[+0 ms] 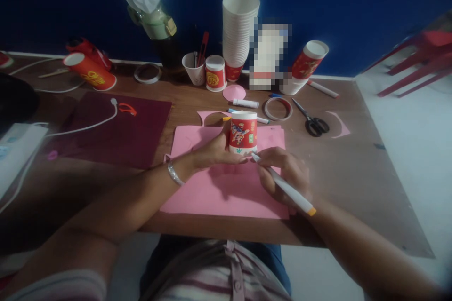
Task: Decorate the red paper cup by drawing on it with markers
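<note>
One cup (243,132), one marker (284,187), one pink sheet (226,188).

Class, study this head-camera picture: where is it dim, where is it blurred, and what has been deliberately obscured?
Head view: light comes from the right, so the floor is bright while the left side sinks into shadow; the left hand on the cup casts a shadow on the pink paper; a pixelated block hides something; the red chair and corners blur.
</note>
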Tool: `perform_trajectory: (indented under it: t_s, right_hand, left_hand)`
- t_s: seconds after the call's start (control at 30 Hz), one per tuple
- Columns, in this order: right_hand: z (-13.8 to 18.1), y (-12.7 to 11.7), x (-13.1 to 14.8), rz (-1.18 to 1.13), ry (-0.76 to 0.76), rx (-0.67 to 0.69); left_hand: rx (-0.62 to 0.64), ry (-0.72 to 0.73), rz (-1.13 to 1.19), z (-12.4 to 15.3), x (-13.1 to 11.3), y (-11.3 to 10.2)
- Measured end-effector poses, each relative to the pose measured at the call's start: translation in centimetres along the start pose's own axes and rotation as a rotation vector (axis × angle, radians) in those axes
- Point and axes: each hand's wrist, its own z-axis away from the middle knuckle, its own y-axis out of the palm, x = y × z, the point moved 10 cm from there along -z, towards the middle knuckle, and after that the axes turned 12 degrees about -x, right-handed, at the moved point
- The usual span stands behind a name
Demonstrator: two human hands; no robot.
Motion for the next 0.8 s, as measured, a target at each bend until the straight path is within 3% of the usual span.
perform_trajectory:
  t_s: [0.8]
  right_hand:
    - [-0.15, 0.00, 0.27, 0.052, 0.001, 0.012]
  left_hand:
    - [-0.017, 0.006, -0.019, -0.21, 0.68, -0.72]
